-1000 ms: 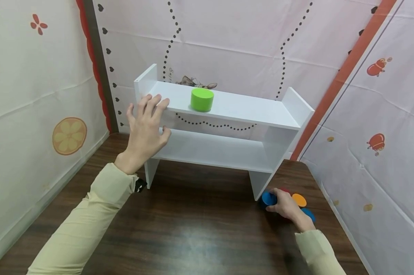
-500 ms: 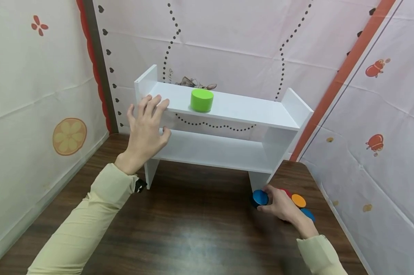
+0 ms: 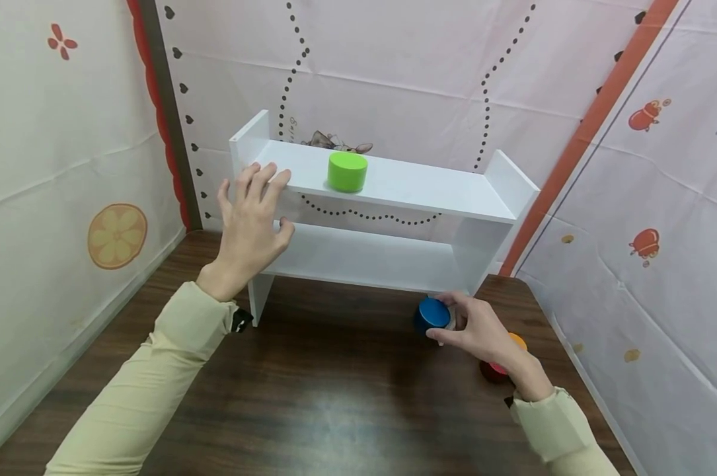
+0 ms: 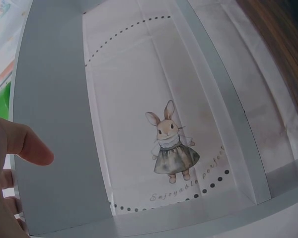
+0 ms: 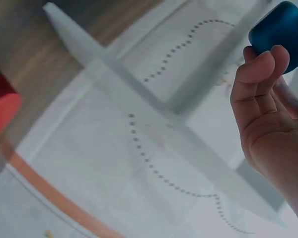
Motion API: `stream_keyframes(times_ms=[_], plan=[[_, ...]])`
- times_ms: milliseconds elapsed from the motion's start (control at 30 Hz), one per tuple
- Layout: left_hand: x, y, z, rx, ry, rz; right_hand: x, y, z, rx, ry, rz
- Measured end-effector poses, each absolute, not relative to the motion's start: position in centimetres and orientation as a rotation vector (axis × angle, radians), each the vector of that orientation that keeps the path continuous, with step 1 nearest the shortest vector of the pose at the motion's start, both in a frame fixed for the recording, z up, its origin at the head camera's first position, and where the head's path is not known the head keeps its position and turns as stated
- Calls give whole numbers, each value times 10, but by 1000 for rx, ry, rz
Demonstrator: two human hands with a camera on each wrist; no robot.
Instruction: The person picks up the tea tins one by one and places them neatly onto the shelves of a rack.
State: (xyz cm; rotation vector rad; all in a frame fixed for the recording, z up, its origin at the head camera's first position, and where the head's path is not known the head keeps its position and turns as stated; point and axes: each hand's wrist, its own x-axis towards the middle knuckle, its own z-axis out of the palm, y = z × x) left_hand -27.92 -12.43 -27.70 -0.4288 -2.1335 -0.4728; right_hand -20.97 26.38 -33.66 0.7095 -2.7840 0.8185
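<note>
My right hand (image 3: 476, 328) holds a blue cylinder (image 3: 433, 313) between thumb and fingers, raised in front of the shelf unit's lower right. In the right wrist view, the fingers curl against the cylinder's (image 5: 280, 32) side. At the left end of the white shelf unit (image 3: 367, 258), my left hand (image 3: 248, 228) has its fingers spread over the top board's front edge. Its thumb stands below that edge, as the left wrist view also shows. A bright green cylinder (image 3: 347, 172) stands on the top board, right of the left fingertips.
On the wooden table (image 3: 334, 396), right of the unit, are a red round piece (image 3: 495, 371) and an orange one (image 3: 517, 340), partly hidden by my right wrist. Printed cloth walls (image 3: 394, 79) surround the table. The unit's right side panel (image 3: 511, 185) stands above my right hand.
My right hand has lifted the blue cylinder from beside the unit's right foot, moving up and left. The left hand and the green cylinder have stayed put.
</note>
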Motion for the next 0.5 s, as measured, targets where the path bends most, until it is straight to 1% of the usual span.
stream_keyframes(times_ms=[267,500], plan=[[-278,-124,-275,-424,-2140,-478,-209,250,-298,737,-2707,857],[-278,-125,-276,-428,-2145,-483,-210,242,-271,757,-2669,899]])
